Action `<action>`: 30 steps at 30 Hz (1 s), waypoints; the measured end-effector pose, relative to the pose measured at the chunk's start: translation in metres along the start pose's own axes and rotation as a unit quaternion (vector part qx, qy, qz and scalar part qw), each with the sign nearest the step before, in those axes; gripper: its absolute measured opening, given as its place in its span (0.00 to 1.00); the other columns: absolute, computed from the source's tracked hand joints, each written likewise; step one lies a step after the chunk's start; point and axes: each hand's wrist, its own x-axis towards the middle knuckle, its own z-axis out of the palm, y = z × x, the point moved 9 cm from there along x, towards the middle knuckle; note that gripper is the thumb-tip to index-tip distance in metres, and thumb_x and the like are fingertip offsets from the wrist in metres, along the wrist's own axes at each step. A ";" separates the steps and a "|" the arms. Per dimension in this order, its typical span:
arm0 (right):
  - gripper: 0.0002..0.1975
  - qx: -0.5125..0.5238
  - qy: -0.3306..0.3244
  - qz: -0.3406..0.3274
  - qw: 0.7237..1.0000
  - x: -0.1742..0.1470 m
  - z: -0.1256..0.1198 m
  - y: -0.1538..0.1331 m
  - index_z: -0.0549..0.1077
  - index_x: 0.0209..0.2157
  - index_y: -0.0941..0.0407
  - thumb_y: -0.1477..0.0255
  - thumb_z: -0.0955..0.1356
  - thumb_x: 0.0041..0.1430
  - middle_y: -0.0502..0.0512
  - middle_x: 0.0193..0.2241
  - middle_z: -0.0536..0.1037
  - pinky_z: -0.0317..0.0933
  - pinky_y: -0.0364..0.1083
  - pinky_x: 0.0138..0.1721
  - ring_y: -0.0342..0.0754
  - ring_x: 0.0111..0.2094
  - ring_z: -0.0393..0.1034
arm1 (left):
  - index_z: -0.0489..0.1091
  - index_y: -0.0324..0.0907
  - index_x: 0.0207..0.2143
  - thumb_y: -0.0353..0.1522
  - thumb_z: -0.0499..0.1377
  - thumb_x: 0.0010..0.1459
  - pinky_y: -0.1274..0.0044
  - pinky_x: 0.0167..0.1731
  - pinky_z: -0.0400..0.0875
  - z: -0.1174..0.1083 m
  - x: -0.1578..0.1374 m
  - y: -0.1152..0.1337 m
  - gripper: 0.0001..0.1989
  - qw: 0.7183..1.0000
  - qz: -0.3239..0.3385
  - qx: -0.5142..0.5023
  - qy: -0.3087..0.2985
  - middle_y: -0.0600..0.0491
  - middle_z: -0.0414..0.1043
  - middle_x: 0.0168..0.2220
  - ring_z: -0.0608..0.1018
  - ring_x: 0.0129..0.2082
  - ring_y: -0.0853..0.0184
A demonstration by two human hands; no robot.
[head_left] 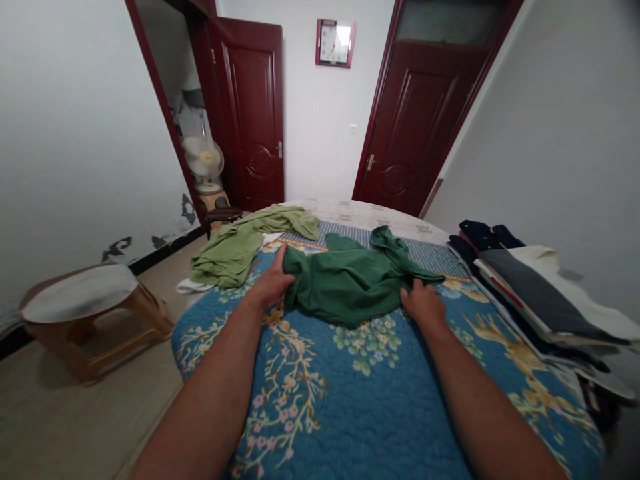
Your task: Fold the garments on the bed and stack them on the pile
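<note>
While left hand [273,281] and right hand [425,305] grip its edges, the green garment [345,283] — limp, wrinkled — lies on quilted cloth [373,417].

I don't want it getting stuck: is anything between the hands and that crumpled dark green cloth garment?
No, nothing visible is: the left hand and right hand both touch the dark green cloth garment. The crumpled light green cloth lies off to the left.
</note>
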 end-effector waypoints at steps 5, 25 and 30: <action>0.25 0.073 0.018 -0.072 0.995 0.011 0.006 -0.004 0.73 0.64 0.58 0.69 0.63 0.69 0.68 0.53 0.81 0.66 0.54 0.59 0.59 0.55 0.77 | 0.60 0.44 0.74 0.24 0.73 0.40 0.67 0.48 0.78 -0.004 0.000 0.000 0.57 0.995 -0.016 0.095 -0.007 0.44 0.81 0.54 0.84 0.45 0.52; 0.21 0.573 0.246 -0.039 0.781 0.016 -0.068 0.059 0.83 0.43 0.57 0.63 0.66 0.52 0.55 0.32 0.83 0.69 0.50 0.45 0.53 0.37 0.76 | 0.64 0.46 0.63 0.18 0.58 0.50 0.76 0.41 0.80 -0.106 0.028 -0.010 0.37 0.919 -0.011 -0.211 0.331 0.59 0.73 0.35 0.78 0.32 0.73; 0.26 0.446 0.239 0.104 0.856 0.024 -0.036 0.106 0.82 0.50 0.59 0.66 0.62 0.54 0.56 0.27 0.82 0.70 0.51 0.45 0.57 0.36 0.78 | 0.66 0.43 0.57 0.21 0.63 0.52 0.77 0.39 0.79 -0.110 0.033 -0.025 0.30 0.935 -0.038 -0.183 0.303 0.58 0.73 0.33 0.78 0.30 0.72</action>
